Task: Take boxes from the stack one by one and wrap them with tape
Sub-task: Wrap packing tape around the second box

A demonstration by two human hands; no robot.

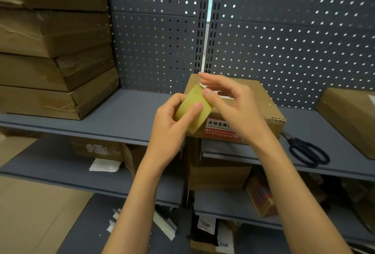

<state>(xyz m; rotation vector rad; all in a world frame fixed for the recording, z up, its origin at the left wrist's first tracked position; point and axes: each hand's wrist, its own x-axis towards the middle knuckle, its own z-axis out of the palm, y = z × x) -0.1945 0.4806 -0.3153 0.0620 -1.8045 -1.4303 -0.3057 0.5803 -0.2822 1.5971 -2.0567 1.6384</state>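
Your left hand [172, 115] grips the tape roll [192, 108] steady above the box [261, 101] while your right hand's [233, 103] fingers [208, 92] pick at it, likely for the loose end.

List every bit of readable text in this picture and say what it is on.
"此标签撕": white top of the red label on the box behind the hands; cut off by the right hand.
Pinyin line and red print beneath: too blurred.
Barcode stickers on lower shelves: too small.
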